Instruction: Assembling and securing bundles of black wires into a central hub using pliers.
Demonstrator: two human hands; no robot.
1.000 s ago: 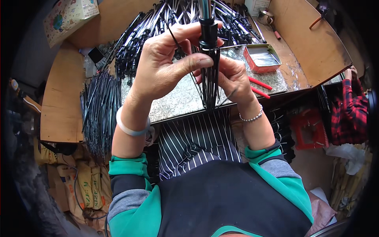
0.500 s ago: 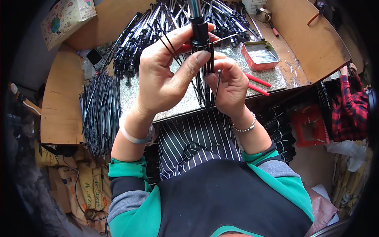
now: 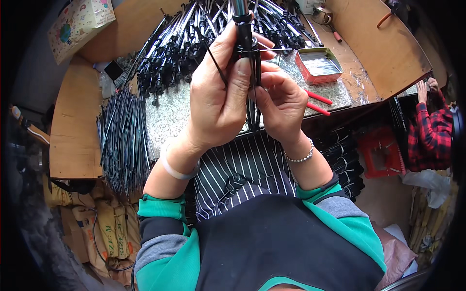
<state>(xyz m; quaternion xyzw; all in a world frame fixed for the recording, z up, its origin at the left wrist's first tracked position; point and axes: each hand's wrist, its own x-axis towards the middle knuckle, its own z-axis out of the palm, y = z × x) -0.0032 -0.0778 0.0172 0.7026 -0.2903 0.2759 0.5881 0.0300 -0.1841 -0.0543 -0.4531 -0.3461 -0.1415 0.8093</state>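
Observation:
An umbrella frame [image 3: 244, 35] stands upright before me, its dark shaft running out past the top edge. My left hand [image 3: 216, 99] is closed round its black hub, the thumb pressed on the front. Several thin black ribs hang from the hub, and one slants out over the left hand. My right hand [image 3: 284, 106] pinches a black rib [image 3: 257, 72] just below the hub, thumb against fingers; the rib's lower tip is hidden. A thin silver wire [image 3: 279, 49] sticks out to the right of the hub.
Many shafts with black fittings [image 3: 170, 63] lie heaped at the back. A bundle of black ribs [image 3: 122, 140] hangs over the left edge. To the right are a red tin [image 3: 326, 79] of wires and red-handled pliers [image 3: 319, 101]. A person in plaid [image 3: 429, 131] works at far right.
My left hand has shifted slightly right and its thumb now stands more upright on the hub. The ball-ended rib beside my right fingers no longer shows; that hand has hardly moved.

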